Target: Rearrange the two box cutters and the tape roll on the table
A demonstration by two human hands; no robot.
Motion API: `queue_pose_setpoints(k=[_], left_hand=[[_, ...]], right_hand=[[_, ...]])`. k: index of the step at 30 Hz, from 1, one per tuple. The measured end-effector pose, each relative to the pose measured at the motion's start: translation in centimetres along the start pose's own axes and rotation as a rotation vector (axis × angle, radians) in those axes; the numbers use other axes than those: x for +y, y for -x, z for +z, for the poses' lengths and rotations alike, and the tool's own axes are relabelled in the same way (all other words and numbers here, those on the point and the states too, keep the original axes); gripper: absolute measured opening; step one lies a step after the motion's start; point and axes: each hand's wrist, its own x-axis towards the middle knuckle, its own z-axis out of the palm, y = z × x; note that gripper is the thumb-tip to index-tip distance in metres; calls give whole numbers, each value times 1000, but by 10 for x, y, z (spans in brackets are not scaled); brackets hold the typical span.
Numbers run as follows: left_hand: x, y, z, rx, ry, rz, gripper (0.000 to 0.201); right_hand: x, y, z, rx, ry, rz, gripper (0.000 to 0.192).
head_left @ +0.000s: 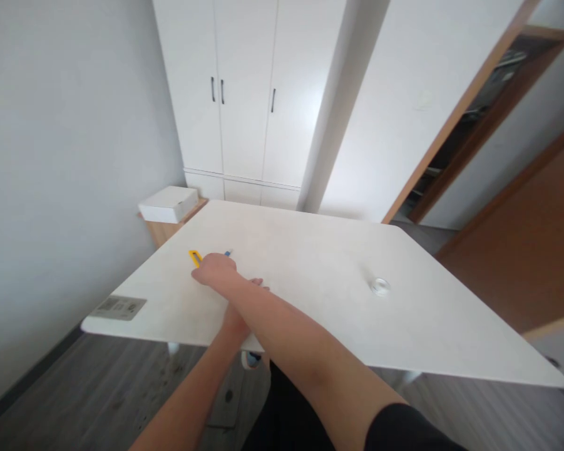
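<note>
Right hand point(215, 268) stretched far across the white table point(310, 263) toward its left part, knuckles up, fingers curled down over a yellow utility knife point(196, 257). Only the knife's yellow end visible, poking out to the left of the hand; a small blue tip point(228, 253) peeking out at the hand's far right side, touching or just beside the fingers. Whether clenched on the knife or merely resting over it: cannot tell, fingertips hidden beneath the hand. Left hand point(237, 322) lower down, at the table's near edge, mostly covered by the right forearm, grip likewise impossible to judge. Well apart to the right, a small clear tape roll point(380, 286) flat on the tabletop. Beyond the table's far left corner, a white box point(168, 204) on a wooden stand.
</note>
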Motion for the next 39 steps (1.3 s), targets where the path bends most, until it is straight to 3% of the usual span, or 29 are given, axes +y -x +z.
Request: queue_pose_setpoints(k=[2, 4, 10, 13, 16, 23, 27, 30, 32, 35, 39], left_hand=[[7, -4, -7, -1, -65, -4, 34], [12, -9, -11, -5, -107, 46, 36], [19, -12, -13, 33, -186, 76, 39], [19, -12, -12, 34, -197, 78, 40], [20, -12, -13, 38, -194, 84, 41], [20, -9, -15, 28, -172, 71, 41], [20, -10, -15, 38, -171, 72, 40], [22, -11, -15, 38, -164, 62, 39], [23, -11, -15, 23, -171, 51, 37], [25, -10, -16, 6, -171, 19, 35], [26, -8, -18, 23, -129, 6, 32]], right_hand=[[46, 27, -21, 87, 88, 39, 39], [108, 69, -45, 150, 192, 80, 33], [313, 232, -98, 228, 357, 315, 23], [375, 291, -104, 209, 352, 401, 23], [401, 316, -103, 229, 327, 448, 25], [415, 309, -94, 202, 271, 477, 31], [397, 313, -97, 161, 315, 576, 46], [362, 303, -102, 164, 343, 581, 41], [331, 281, -104, 172, 323, 475, 30], [272, 225, -98, 150, 289, 245, 20], [185, 130, -71, 118, 290, 29, 24]])
